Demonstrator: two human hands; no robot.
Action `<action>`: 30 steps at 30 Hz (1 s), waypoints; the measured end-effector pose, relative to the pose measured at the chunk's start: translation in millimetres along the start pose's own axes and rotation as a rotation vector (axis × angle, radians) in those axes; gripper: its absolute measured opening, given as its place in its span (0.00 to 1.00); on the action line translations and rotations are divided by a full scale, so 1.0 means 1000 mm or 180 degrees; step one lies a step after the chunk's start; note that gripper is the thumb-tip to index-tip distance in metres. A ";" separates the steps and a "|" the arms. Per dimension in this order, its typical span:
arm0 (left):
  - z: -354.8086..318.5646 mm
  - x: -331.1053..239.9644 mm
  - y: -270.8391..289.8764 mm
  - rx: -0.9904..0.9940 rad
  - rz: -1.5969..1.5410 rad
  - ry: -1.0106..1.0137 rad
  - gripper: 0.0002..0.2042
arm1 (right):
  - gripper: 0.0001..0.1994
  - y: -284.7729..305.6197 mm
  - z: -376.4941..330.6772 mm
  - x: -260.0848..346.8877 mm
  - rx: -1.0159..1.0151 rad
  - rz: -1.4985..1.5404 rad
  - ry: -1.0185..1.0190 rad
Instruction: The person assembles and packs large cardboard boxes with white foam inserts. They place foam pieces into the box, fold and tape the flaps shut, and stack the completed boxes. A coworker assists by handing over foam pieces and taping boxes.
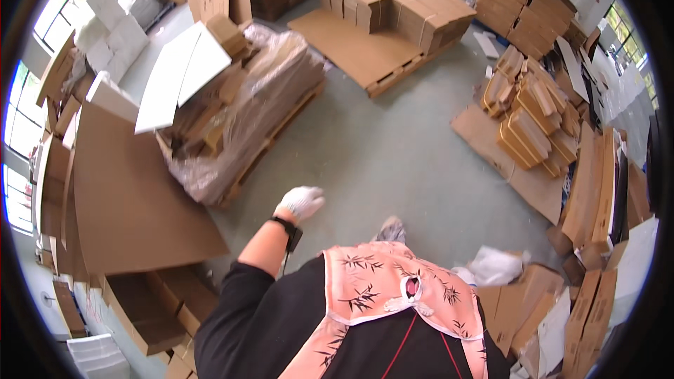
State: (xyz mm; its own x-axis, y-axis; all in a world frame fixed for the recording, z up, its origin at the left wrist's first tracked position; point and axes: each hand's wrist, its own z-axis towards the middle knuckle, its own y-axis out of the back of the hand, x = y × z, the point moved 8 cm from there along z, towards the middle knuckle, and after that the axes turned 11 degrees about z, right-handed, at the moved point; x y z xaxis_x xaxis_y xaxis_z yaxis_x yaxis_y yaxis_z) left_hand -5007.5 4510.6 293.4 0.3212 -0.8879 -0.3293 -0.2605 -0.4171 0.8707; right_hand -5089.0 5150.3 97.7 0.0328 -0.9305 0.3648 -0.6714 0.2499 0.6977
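Note:
My left hand [303,202], in a white glove, reaches out in front of my body above the grey floor. Its fingers are loosely bent and a little apart, and I see nothing in them. A black band with a small device [292,232] is strapped round that wrist. The nearest large thing to this hand is a pallet load wrapped in clear film [246,109], to its upper left, which it does not touch. My right hand is out of view. A pink apron with a dark leaf print [361,274] covers my front, and one shoe [391,230] shows beyond it.
White panels [184,70] lie on the wrapped load. A big brown cardboard sheet [133,196] leans at the left above an open carton [151,309]. Ahead, strapped flat cartons [400,7] sit on a pallet. Bundled cardboard pieces [530,112] are heaped at the right near a crumpled white bag [495,265].

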 end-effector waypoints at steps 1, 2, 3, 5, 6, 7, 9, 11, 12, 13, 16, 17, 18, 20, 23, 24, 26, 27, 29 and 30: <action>0.017 0.023 0.003 -0.0365 0.0101 0.0170 0.18 | 0.19 0.034 0.048 0.047 0.0086 -0.0290 -0.0026; 0.027 0.047 -0.002 -0.0154 0.0241 0.0506 0.19 | 0.19 0.079 0.082 0.098 0.0186 -0.0606 -0.0088; 0.004 0.066 0.000 0.0240 0.0226 0.0925 0.19 | 0.19 0.131 0.128 0.196 0.0199 -0.0720 0.0339; -0.003 0.080 -0.016 0.0489 -0.0066 0.0729 0.20 | 0.20 0.192 0.179 0.276 -0.0081 -0.0402 0.0945; -0.004 0.098 -0.025 0.0495 -0.0120 0.0826 0.20 | 0.21 0.231 0.199 0.329 -0.0033 -0.0281 0.0996; -0.011 0.133 -0.057 0.0077 0.0169 0.0599 0.18 | 0.21 0.259 0.230 0.369 -0.0094 -0.0206 0.1216; -0.007 0.149 -0.057 0.0534 0.0250 0.0786 0.22 | 0.21 0.302 0.299 0.438 -0.0158 -0.0286 0.1386; -0.007 0.172 -0.052 0.1646 -0.0374 0.2170 0.20 | 0.21 0.337 0.372 0.501 -0.0052 -0.0323 0.1364; -0.027 0.201 -0.093 0.1940 -0.0152 0.1974 0.22 | 0.21 0.336 0.404 0.526 0.0143 -0.0213 0.1404; 0.002 0.215 -0.077 0.1927 -0.0192 0.2205 0.22 | 0.21 0.348 0.447 0.546 -0.0078 -0.0340 0.1680; 0.055 0.266 -0.067 0.1270 -0.0362 0.2019 0.24 | 0.23 0.381 0.526 0.580 0.0259 0.0801 0.0999; 0.100 0.253 -0.013 0.0838 -0.0915 0.2503 0.24 | 0.23 0.388 0.547 0.588 0.0412 0.1450 0.0480; 0.149 0.214 0.083 0.0307 -0.1444 0.2939 0.24 | 0.24 0.399 0.572 0.595 0.0333 0.1646 0.0387; 0.181 0.189 0.132 0.0150 -0.1533 0.2864 0.23 | 0.25 0.409 0.620 0.615 0.0322 0.1982 0.0286; 0.235 0.193 0.166 -0.0237 -0.1745 0.2871 0.21 | 0.08 0.427 0.708 0.640 0.0491 0.3389 0.0273; 0.251 0.185 0.182 -0.0343 -0.1785 0.2934 0.20 | 0.05 0.429 0.741 0.648 0.0646 0.3889 0.0171; 0.268 0.166 0.201 -0.0437 -0.1741 0.3245 0.20 | 0.12 0.436 0.797 0.656 0.0395 0.4224 -0.0206; 0.266 0.163 0.190 -0.0211 -0.1545 0.3338 0.19 | 0.09 0.431 0.852 0.642 0.0301 0.4257 -0.0158; 0.261 0.141 0.161 0.0383 -0.0499 0.2776 0.18 | 0.27 0.436 0.928 0.623 -0.0115 0.4278 -0.0407; 0.242 0.125 0.121 0.1352 -0.0389 0.3095 0.18 | 0.33 0.437 0.964 0.620 -0.0152 0.4281 -0.0460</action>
State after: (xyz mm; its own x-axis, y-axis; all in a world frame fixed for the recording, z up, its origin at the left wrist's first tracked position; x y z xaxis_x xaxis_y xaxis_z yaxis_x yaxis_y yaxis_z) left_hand -5218.9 4302.4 269.2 0.9061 -0.3778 0.1906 -0.4131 -0.6927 0.5911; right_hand -6076.2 4424.3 34.6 -0.7033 0.0211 0.7106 -0.0954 0.9877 -0.1237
